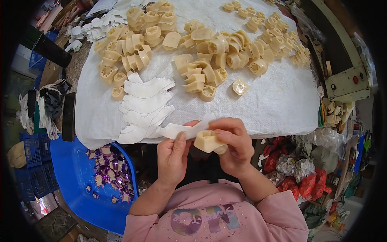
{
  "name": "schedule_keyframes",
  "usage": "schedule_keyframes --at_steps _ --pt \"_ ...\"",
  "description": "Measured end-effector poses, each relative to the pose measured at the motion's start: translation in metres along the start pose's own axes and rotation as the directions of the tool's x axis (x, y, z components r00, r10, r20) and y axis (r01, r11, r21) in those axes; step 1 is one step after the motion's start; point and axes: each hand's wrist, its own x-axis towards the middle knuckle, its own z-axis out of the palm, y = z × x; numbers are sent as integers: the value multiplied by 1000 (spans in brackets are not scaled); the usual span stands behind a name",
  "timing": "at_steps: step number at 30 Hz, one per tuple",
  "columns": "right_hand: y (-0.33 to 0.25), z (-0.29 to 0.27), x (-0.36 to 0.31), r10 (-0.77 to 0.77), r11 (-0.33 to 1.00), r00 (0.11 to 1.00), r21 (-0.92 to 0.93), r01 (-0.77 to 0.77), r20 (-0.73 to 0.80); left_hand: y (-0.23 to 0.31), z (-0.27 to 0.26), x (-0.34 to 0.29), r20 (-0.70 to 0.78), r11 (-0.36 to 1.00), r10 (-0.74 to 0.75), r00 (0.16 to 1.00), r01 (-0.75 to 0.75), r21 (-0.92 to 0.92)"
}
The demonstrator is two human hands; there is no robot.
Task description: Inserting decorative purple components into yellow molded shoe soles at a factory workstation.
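Note:
Between thumb and fingers, my left hand point(174, 155) pinches a curved white paper strip point(177, 130). The strip's far end reaches up behind the piece in my other hand. My right hand point(234, 147) grips a cream-coloured hollow heel-shaped block point(208, 141), its open end tilted upward. Both hands are close together just off the table's near edge. Just beyond them lies a fanned stack of similar white strips point(145, 103). A single cream block point(240, 86) sits apart on the cloth, with heaps of such blocks point(213, 52) further back.
White woven sheeting point(278, 105) covers the table. At the lower left stands a blue tub point(76, 177) holding purple shiny pieces point(111, 171). Red plastic bags point(314, 183) and clear wrap lie at the right. A machine panel with buttons point(348, 82) stands at the right edge.

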Motion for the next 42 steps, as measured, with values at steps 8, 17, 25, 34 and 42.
schedule_keyframes --at_steps 8,17,25,34,42 --pt "11 5 -2 -215 974 976 -65 216 15 8 4 -10 89 1000 -1 996 -1 20" --pt "16 1 1 -230 965 973 -119 232 34 6 8 -11 93 981 43 995 -60 186" --pt "24 -1 1 -236 923 968 -292 250 81 15 1 -6 174 807 131 976 -207 553" --pt "-10 -11 18 22 776 922 -588 228 387 17 -6 -8 60 612 285 956 -230 757" --pt "-3 -10 11 97 798 906 -576 177 412 1 0 -6 279 294 442 853 -431 853"
